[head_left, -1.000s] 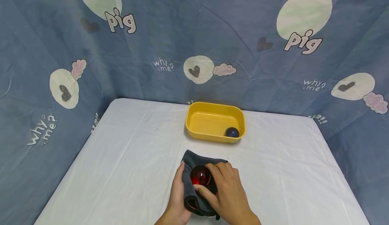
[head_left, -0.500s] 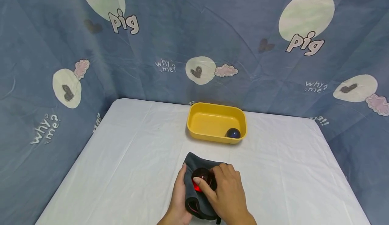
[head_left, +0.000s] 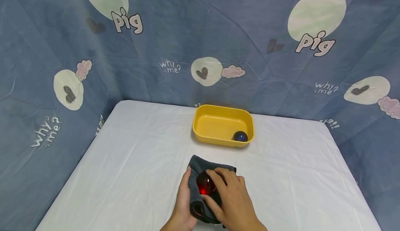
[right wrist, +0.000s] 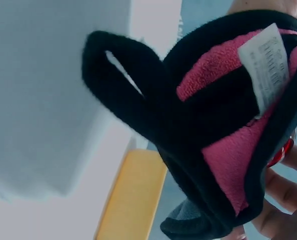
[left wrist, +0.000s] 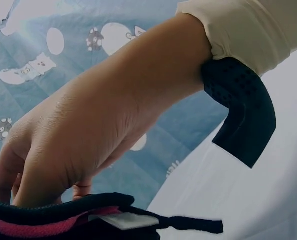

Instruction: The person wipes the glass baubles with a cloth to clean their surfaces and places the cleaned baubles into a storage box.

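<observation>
In the head view, my left hand (head_left: 182,205) holds a folded dark grey cloth (head_left: 200,165) with black edging, its thumb along the near-left side. On the cloth lies a shiny, see-through red ball (head_left: 205,183). My right hand (head_left: 235,199) pinches this ball between a thumb at its lower edge and curled fingers at its upper right. A pink inner face, a white label (right wrist: 268,70) and a black hanging loop (right wrist: 121,85) of the cloth show in the right wrist view. The cloth hides most of the left hand's fingers.
Behind the hands, a yellow tray (head_left: 206,123) stands on the white-covered table (head_left: 140,175). A dark blue ball (head_left: 240,136) rests in its front right corner. A blue patterned curtain (head_left: 175,33) bounds the table's back and sides.
The right thumb has come across the front of the red ball and then back down to its lower edge, while the fingers shifted over its top. The cloth stays in the left hand.
</observation>
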`<state>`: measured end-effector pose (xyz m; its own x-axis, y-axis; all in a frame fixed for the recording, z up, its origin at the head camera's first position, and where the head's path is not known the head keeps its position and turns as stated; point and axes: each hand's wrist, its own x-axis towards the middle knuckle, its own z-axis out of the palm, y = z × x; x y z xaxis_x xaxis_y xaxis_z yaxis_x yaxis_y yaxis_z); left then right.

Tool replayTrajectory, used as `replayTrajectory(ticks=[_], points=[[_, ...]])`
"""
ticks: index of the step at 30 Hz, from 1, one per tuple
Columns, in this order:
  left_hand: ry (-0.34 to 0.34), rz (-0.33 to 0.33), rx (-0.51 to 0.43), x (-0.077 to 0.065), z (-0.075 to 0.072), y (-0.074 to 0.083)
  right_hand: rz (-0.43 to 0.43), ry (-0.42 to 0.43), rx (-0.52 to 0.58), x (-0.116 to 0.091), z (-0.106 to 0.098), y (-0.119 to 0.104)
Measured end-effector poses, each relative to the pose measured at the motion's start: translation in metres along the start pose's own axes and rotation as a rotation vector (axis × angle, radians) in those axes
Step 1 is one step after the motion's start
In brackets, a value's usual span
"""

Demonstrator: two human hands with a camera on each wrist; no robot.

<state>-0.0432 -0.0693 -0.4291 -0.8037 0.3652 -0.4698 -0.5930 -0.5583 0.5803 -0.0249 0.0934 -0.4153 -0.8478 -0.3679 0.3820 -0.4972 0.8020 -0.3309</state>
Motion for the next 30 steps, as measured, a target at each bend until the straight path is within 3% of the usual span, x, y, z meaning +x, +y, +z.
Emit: replayTrajectory(ticks=[7,15,24,30], points=[[-0.023,0.021,-0.001,0.000,-0.002,-0.002,-0.002,0.034,0.016,0.003,0.002,0.001],[-0.017,0.038,0.005,0.000,-0.001,-0.002,0.059,0.050,0.053,0.006,0.004,0.001],[-0.037,0.011,-0.056,-0.001,-0.001,-0.005,0.129,0.112,0.044,0.008,0.014,-0.001],[-0.025,0.032,-0.049,-0.001,-0.001,-0.002,0.109,0.074,0.049,0.007,0.015,-0.001]])
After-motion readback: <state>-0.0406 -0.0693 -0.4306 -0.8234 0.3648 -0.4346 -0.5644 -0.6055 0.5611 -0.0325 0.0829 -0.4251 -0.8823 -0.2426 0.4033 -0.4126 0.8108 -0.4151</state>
